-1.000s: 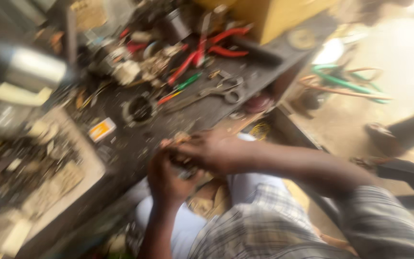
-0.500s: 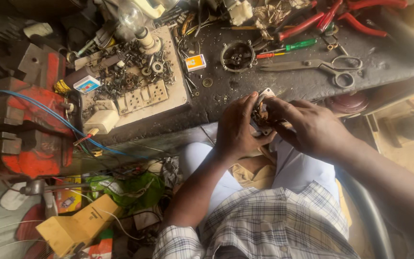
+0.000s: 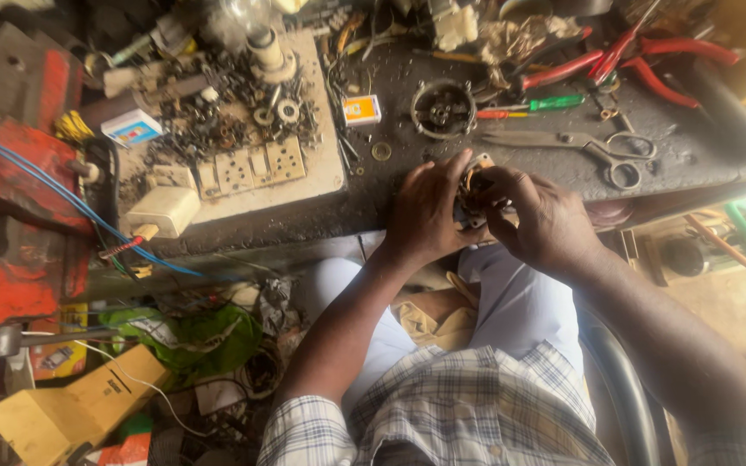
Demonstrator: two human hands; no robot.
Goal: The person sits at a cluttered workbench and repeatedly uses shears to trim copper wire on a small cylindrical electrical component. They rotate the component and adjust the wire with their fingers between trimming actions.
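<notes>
Both hands meet at the front edge of a dark, cluttered workbench (image 3: 511, 185). My left hand (image 3: 425, 211) and my right hand (image 3: 541, 220) are wrapped around a small round motor part (image 3: 474, 185) with copper windings showing between the fingers. Most of the part is hidden by the fingers. Just beyond it on the bench lie a round black motor housing (image 3: 443, 108), a small metal ring (image 3: 382, 151) and a pair of scissors (image 3: 597, 151).
Red-handled pliers (image 3: 641, 56) and a green-handled screwdriver (image 3: 533, 105) lie at the back right. A white board (image 3: 243, 168) holds sockets, screws and scrap. A red vise (image 3: 10, 198) with blue wire stands left. Boxes and bags litter the floor (image 3: 131, 371).
The view has swung left and steadied from a blurred look. Both hands have stayed closed on the small part at the bench edge, turning slightly around it.
</notes>
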